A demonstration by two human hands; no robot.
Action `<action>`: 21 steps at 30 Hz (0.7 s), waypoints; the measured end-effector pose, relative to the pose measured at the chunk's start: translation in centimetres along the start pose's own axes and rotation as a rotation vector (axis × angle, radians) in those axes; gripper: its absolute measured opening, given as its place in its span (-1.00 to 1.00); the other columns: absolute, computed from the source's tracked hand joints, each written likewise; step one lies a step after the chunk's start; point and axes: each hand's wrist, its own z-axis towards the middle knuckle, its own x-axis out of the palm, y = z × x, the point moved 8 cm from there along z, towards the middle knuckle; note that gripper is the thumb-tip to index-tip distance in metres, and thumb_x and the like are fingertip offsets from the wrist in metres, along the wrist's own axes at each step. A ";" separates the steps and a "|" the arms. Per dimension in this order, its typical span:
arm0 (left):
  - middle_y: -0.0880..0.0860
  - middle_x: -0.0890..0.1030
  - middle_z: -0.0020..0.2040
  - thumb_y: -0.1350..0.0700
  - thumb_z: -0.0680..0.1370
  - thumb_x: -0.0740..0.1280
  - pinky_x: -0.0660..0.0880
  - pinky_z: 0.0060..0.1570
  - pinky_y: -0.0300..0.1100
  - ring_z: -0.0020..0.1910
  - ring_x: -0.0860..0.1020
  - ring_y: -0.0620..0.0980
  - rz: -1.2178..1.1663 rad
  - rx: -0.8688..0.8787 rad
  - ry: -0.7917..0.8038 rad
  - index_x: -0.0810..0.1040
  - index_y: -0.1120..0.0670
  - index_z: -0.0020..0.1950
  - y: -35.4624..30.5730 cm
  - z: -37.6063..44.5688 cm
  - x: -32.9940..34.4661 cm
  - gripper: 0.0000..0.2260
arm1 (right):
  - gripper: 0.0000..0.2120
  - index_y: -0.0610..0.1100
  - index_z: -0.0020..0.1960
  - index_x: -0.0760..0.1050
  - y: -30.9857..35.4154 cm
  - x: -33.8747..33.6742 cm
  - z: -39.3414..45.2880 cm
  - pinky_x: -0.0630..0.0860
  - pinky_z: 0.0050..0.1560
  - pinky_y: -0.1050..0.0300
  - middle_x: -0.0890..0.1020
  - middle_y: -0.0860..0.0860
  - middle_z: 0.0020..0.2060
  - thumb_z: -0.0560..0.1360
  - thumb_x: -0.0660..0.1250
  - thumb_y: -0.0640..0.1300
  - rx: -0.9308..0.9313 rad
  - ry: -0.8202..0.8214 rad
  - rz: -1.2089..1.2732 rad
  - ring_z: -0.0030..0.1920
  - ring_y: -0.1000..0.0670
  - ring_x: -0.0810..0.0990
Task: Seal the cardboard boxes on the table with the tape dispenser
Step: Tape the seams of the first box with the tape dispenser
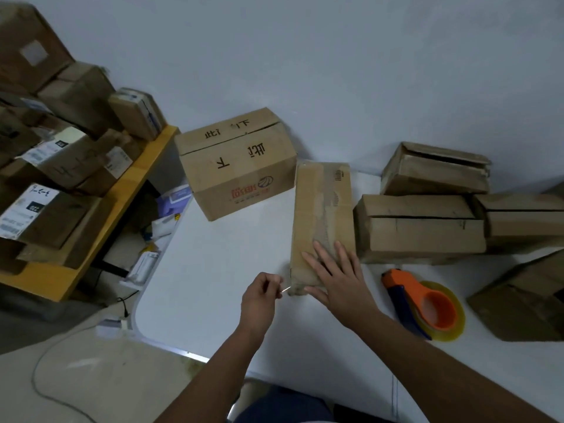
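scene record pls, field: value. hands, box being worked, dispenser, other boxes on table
left hand: fingers curled, pinching a thin strip, likely tape, near the box's near end
right hand: flat, fingers straight, pressing on the long box
long box: lies lengthwise on the white table, tape along its top
tape dispenser: orange and blue, on the table right of the right hand, not held
large printed box: behind and left of the long box
other boxes: clustered at right, top seams look untaped
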 end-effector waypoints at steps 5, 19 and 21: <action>-0.02 0.60 -0.18 0.07 0.67 0.18 0.46 -0.19 -0.24 -0.17 0.57 -0.03 0.203 0.087 -0.040 0.48 0.03 -0.10 -1.1 0.5 1.2 -0.81 | -0.35 0.16 0.57 -0.08 0.1 0.0 0.0 -0.03 0.50 -0.29 -0.05 0.10 0.58 0.53 -0.12 0.34 0.018 0.001 -0.002 0.57 -0.17 -0.14; 0.13 0.44 -0.15 0.19 0.67 0.08 0.33 -0.31 -0.28 -0.25 0.40 -0.04 0.438 0.019 0.151 0.40 0.19 -0.08 -1.2 3.1 3.6 -0.82 | -0.36 0.18 0.57 -0.15 0.0 0.5 0.2 -0.20 0.51 -0.26 -0.14 0.10 0.58 0.56 -0.10 0.33 0.029 -0.011 0.000 0.56 -0.16 -0.24; 0.10 0.50 -0.08 0.19 0.66 0.13 0.31 -0.35 -0.39 -0.21 0.45 -0.05 0.492 0.052 0.102 0.48 0.22 -0.02 -1.7 3.3 2.8 -0.82 | -0.36 0.18 0.57 -0.14 -0.1 0.5 0.2 -0.23 0.51 -0.23 -0.14 0.11 0.58 0.56 -0.08 0.33 0.022 -0.021 0.007 0.56 -0.15 -0.24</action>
